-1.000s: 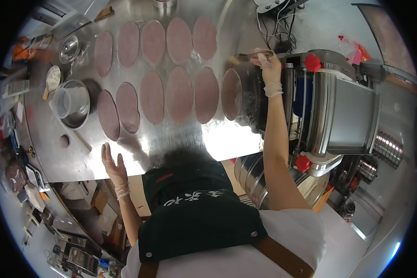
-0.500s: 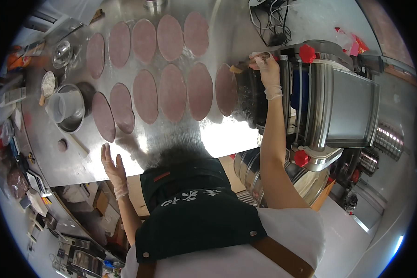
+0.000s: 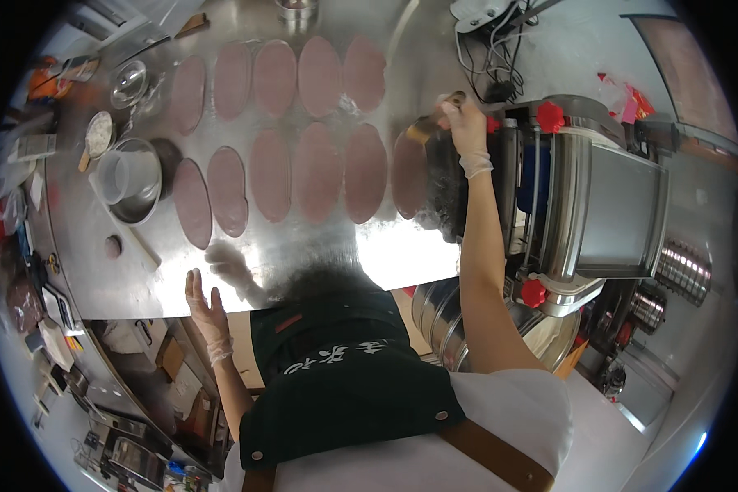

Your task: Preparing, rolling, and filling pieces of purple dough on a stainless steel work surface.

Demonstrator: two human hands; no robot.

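My right hand (image 3: 466, 127), in a clear glove, is closed around the handle of a pastry brush (image 3: 423, 129). The brush's bristles are over the upper end of the rightmost pink-purple oval dough sheet (image 3: 409, 179), beside the machine. Thin, flat dough sheets of the same colour lie in two rows, among them a front-row sheet (image 3: 318, 172) and a back-row sheet (image 3: 320, 75). My left hand (image 3: 208, 310), gloved too, is held at the table's near edge with fingers stretched out and nothing in it. Below the brush, the dark feed area by the machine is partly in shadow.
A steel dough roller machine (image 3: 567, 205) with red knobs stands right on the steel table (image 3: 303, 246). At left are a metal bowl (image 3: 143, 215) holding a clear plastic cup (image 3: 116, 176), a dish of white powder (image 3: 99, 135) and a small dough piece (image 3: 113, 246). Cables (image 3: 500, 57) lie behind.
My right hand has shifted slightly left and turned, bringing the brush over the rightmost dough sheet. My left hand sits a little lower. The whole view has shifted slightly.
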